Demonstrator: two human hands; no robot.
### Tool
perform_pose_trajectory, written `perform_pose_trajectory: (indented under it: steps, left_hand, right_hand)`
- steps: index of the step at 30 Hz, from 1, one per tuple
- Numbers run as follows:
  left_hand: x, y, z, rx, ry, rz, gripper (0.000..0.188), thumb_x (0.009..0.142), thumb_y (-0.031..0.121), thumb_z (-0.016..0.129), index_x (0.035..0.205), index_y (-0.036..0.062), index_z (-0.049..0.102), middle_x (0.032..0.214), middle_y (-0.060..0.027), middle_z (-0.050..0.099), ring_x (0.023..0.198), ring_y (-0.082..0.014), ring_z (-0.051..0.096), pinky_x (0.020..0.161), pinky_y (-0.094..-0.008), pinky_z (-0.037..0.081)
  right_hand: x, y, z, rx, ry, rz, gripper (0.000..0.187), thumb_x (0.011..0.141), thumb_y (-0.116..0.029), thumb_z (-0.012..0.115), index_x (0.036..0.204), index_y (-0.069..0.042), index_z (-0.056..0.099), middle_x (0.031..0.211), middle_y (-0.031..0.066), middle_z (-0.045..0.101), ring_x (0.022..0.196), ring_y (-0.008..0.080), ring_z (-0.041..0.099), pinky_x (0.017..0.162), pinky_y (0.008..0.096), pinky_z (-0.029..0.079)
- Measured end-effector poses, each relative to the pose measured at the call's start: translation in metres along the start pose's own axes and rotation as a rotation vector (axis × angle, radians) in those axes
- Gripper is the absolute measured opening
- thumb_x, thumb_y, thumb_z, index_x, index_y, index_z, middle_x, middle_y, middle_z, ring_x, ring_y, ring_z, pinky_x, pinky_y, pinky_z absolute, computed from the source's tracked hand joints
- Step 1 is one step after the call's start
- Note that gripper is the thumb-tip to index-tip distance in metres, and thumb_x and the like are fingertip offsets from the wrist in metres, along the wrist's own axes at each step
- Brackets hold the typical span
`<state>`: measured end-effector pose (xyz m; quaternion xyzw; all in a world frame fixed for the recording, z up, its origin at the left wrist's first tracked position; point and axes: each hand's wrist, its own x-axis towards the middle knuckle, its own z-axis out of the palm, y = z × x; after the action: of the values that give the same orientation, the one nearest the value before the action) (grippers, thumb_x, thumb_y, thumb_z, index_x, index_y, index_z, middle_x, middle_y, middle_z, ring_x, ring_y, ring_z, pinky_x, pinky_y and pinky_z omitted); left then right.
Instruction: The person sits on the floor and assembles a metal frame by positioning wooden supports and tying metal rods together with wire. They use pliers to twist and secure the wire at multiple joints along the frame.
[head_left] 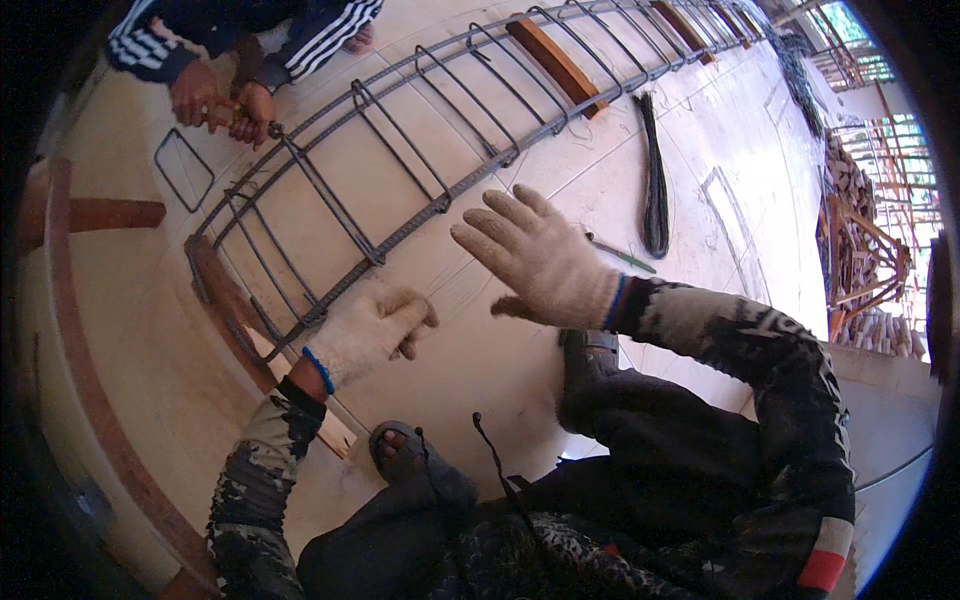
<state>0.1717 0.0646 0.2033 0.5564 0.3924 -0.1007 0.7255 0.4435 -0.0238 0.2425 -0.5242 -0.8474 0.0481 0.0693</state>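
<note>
My right hand (545, 260), in a pale knit glove with a blue cuff, is held over the floor with its fingers stretched out and nothing in it. Below it and to the left, my gloved left hand (365, 335) is beside the near end of a long rebar cage (440, 200). Its fingers are curled in; whatever they may hold is hidden. The cage has long bars with bent stirrups along them. At its far side another person's hands (225, 105) grip a tool with a brownish handle against a stirrup corner.
Wooden blocks (556, 65) lie under the cage. A bundle of dark tie wire (652, 180) and a thin green-handled tool (630, 258) lie on the tiled floor to the right. One loose stirrup (185, 170) rests near the other person. Curved brown wood (80, 380) stands at left.
</note>
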Motion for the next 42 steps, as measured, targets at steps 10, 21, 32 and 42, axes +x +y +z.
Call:
perform_pose_trajectory:
  steps: [10,21,32,42]
  left_hand:
    - [0.018,-0.072,0.014,0.038,0.282,-0.134,0.034,0.110,0.029,0.055,0.115,0.0003,0.072,0.096,-0.0077,0.073,0.083,-0.0159,0.071,0.073,-0.0312,0.058]
    - [0.000,-0.101,0.003,0.758,0.349,0.590,0.022,0.091,0.009,0.070,0.112,0.0080,0.075,0.104,-0.0114,0.076,0.097,-0.0330,0.070,0.085,-0.0423,0.055]
    - [0.020,-0.028,0.022,0.328,0.406,0.537,0.031,0.105,0.028,0.058,0.119,0.0031,0.070,0.113,-0.0113,0.075,0.098,-0.0262,0.070,0.091,-0.0413,0.054]
    - [0.057,0.012,0.085,-0.124,0.455,0.383,0.042,0.112,0.037,0.053,0.099,0.0009,0.069,0.087,-0.0032,0.065,0.087,-0.0113,0.059,0.082,-0.0297,0.049]
  right_hand:
    - [-0.050,0.022,0.092,0.349,-0.217,0.068,0.012,0.095,-0.025,0.069,0.102,-0.016,0.070,0.091,0.0081,0.072,0.086,0.0350,0.071,0.073,0.0478,0.055]
    - [-0.059,0.067,0.062,0.315,-0.325,0.049,0.020,0.099,-0.034,0.065,0.096,-0.014,0.068,0.086,0.0119,0.069,0.085,0.0376,0.070,0.074,0.0515,0.054]
    - [-0.033,0.084,0.037,0.190,-0.363,-0.174,0.021,0.096,-0.032,0.068,0.087,-0.013,0.065,0.085,0.0094,0.067,0.085,0.0365,0.069,0.071,0.0501,0.054]
    - [0.024,0.063,0.036,1.059,0.137,0.238,0.036,0.102,-0.039,0.073,0.108,-0.004,0.067,0.078,-0.0001,0.056,0.068,0.0130,0.056,0.061,0.0338,0.051]
